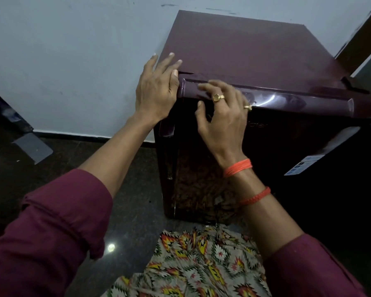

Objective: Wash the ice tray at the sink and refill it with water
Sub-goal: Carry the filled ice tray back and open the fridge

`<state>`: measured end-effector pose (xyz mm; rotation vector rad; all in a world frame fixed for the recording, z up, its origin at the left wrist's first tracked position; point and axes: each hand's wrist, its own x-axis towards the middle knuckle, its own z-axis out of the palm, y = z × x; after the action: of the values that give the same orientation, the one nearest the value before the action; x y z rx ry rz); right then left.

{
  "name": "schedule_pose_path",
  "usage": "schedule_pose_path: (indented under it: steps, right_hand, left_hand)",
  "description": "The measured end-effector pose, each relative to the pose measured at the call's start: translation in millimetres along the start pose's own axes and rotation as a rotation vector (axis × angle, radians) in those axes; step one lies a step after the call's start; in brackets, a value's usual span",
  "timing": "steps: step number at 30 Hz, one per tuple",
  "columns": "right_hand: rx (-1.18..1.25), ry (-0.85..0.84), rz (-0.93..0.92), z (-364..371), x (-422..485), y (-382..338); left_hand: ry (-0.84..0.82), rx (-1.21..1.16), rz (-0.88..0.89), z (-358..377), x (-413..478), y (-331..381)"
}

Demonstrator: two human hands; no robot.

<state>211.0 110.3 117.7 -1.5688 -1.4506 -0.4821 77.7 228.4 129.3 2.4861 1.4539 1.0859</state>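
We find the maroon fridge (255, 56) backed up to the pale wall (73, 61), which closes off its rear. Above its flat top there is open room beyond our left hand (154, 93), and dark floor (141, 189) runs free along its left side by the door handle (167, 129). Our right hand (221, 118) crowds the door's upper edge.

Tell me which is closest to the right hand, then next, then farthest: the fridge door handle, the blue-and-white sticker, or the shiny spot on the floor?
From the right hand:
1. Fridge door handle, just to its left.
2. Blue-and-white sticker, lower right on the fridge.
3. Shiny spot, down left on the floor.
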Motion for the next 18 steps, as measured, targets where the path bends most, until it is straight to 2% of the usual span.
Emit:
schedule_pose_path:
  steps: [4, 8, 18]
  right_hand:
    - [-0.215, -0.066, 0.009, 4, 10, 24]
    - [-0.262, -0.163, 0.024, 7, 9, 38]
    - [-0.296, -0.11, -0.004, 17, 2, 44]
  left_hand:
    - [0.014, -0.009, -0.007, 2, 0, -1]
    - [0.023, 0.003, -0.01, 2, 0, -1]
    - [0.025, 0.025, -0.047, -2, -3, 3]
